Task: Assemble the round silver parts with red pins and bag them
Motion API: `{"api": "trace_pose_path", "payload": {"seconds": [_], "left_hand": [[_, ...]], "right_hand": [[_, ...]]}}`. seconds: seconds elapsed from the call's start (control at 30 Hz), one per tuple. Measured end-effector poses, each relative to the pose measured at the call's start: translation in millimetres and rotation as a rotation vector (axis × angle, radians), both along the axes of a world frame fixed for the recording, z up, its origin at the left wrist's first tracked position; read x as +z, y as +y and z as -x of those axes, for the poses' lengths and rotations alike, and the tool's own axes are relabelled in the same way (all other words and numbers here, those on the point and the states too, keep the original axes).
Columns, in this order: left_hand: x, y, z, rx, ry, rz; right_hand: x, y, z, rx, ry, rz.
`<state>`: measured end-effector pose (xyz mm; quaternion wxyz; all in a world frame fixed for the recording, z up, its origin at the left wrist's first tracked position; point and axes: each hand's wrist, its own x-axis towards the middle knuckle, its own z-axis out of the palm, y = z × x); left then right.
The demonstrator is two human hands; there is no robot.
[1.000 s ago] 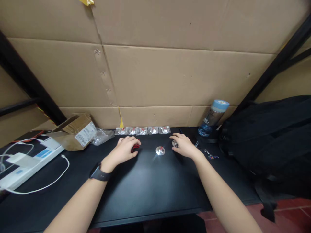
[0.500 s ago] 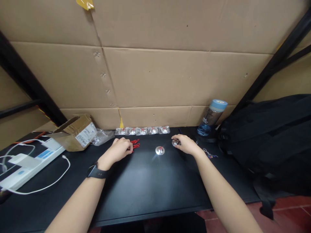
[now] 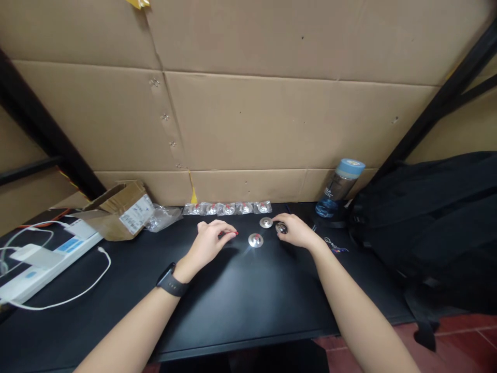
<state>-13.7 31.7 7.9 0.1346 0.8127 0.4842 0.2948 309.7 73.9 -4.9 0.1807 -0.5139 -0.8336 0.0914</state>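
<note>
My left hand [image 3: 213,241], with a dark watch on its wrist, is closed in a pinch on a bit of red cord [image 3: 236,233]; the rest of the cord is hidden by the fingers. My right hand [image 3: 297,231] curls round a shiny finger cymbal [image 3: 281,228], partly covered by the fingers. Just left of its fingertips lies a second cymbal [image 3: 266,222], close to the index finger. Between the hands, a third cymbal [image 3: 255,240] with red at its centre rests on the black table [image 3: 248,300].
Several cymbals in clear plastic [image 3: 228,208] line the cardboard wall. An opened carton [image 3: 130,210] and a white power strip [image 3: 50,269] with cables stand left. A blue-capped bottle [image 3: 338,187], a small keychain [image 3: 337,247] and a black backpack [image 3: 430,223] are on the right.
My left hand has moved right from the red cords, carrying red cord in its fingertips. A second cymbal now shows on the table left of my right hand, which has barely moved.
</note>
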Motion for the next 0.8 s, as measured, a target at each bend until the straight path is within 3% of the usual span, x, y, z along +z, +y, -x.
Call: {"api": "trace_pose_path", "payload": {"seconds": [0.17,0.33,0.63,0.8], "left_hand": [[1.1,-1.1,-1.1,0.043,0.017,-0.076],[-2.8,-3.4,-3.8,0.057,0.043,-0.140],[-8.2,-4.5,-8.3,0.003,0.085,-0.102],[-10.2,-4.6,-9.4,-0.011,0.093,-0.089]], "right_hand": [[-12.0,-1.1,28.6,-0.067,-0.051,-0.052],[-15.0,5.1,50.4,-0.027,-0.088,-0.074],[-9.8,14.3,45.6,-0.068,0.038,0.100],[-11.0,16.2,38.4,0.063,0.132,0.125]]}}
